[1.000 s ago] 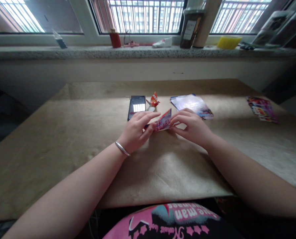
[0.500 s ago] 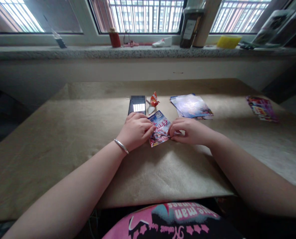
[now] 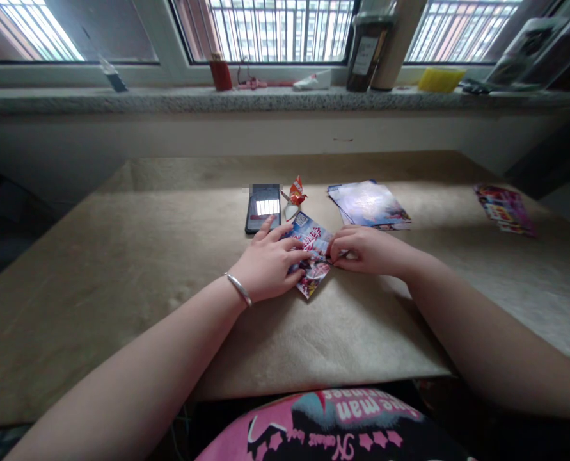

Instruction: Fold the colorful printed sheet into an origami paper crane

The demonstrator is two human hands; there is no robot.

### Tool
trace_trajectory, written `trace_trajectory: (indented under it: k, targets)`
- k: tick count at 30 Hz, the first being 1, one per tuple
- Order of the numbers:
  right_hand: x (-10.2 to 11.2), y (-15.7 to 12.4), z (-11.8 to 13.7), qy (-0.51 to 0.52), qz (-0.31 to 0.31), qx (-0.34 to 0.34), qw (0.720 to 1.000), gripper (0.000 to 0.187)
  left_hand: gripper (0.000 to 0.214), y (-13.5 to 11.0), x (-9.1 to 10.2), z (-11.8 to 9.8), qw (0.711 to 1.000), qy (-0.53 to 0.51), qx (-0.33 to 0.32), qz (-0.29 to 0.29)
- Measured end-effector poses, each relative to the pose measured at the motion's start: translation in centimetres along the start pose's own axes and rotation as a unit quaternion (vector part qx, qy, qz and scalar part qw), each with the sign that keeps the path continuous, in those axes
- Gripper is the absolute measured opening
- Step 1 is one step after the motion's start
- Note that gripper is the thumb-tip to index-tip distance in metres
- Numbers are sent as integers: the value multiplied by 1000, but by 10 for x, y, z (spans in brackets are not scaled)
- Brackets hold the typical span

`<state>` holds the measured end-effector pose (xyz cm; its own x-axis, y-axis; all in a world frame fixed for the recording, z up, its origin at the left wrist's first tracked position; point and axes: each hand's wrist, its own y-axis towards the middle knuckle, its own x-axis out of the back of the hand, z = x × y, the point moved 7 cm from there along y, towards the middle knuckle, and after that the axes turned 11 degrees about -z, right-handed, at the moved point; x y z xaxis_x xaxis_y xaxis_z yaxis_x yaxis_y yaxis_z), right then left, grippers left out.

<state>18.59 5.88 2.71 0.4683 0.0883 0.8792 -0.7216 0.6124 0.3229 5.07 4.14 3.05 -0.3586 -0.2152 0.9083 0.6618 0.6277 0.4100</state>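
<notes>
A colourful printed paper sheet (image 3: 319,272) with a QR code at its far corner lies turned at an angle on the table. Spread fingers of my left hand (image 3: 270,259) rest flat across its left part. At the sheet's right edge, my right hand (image 3: 354,248) pinches the paper between thumb and fingers; a bent, folded bit shows there, partly hidden by the fingers. Just beyond my left fingertips lies a phone (image 3: 264,221) with a lit screen. Beside the phone stands a small orange and white folded-paper figure (image 3: 297,192), behind the sheet.
A stack of glossy printed sheets (image 3: 368,203) lies beyond my right hand. Farther right are several fanned-out printed papers (image 3: 503,210). On the stone windowsill (image 3: 169,102) stand a red bottle (image 3: 221,73), a dark lidded container (image 3: 367,54) and a yellow block (image 3: 441,80).
The sheet has turned, its near corner swinging right and toward me. My left hand has spread its fingers and come slightly nearer, uncovering more of the phone. The right hand keeps its pinch.
</notes>
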Motion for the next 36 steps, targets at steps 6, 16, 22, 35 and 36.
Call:
trace_trajectory:
  k: [6, 16, 22, 35, 36]
  targets:
    - [2, -1, -3, -33, -8, -7, 999, 7, 19, 1, -5, -6, 993, -88, -70, 17]
    - [3, -1, -2, -48, -20, 0, 999, 9, 25, 0, -11, -9, 976, -194, -81, 59]
    - [-1, -1, 1, -19, -14, 24, 999, 14, 19, 1, -13, -6, 973, -210, -85, 49]
    - [-2, 2, 1, 12, -48, 17, 999, 9, 22, 0, -13, -10, 975, -198, -85, 52]
    - [-2, 2, 1, 13, -48, 16, 999, 9, 21, 0, -13, -10, 974, -202, -85, 55]
